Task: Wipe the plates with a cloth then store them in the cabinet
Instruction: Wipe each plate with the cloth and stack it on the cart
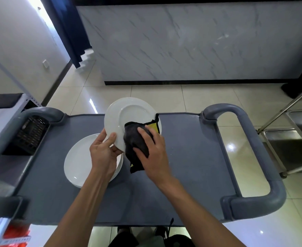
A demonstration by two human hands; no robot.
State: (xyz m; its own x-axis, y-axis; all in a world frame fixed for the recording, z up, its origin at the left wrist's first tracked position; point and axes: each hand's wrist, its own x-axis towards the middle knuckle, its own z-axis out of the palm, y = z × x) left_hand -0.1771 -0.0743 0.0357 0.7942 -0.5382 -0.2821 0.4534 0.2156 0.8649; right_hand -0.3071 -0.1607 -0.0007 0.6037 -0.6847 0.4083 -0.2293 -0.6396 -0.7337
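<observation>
My left hand [103,151] grips the near rim of a white plate [123,114], holding it tilted above the grey cart top [182,157]. My right hand [151,150] presses a dark grey cloth with a yellow side [135,139] against the plate's right half, fingers curled over the cloth. A stack of white plates [79,161] lies on the cart under my left hand, partly hidden by it.
The cart has grey looped handles at the left [39,113] and right [264,157]. A black crate [31,134] sits at the left. A steel rack [292,136] stands at the right. A marble-look counter front [200,41] rises beyond the tiled floor.
</observation>
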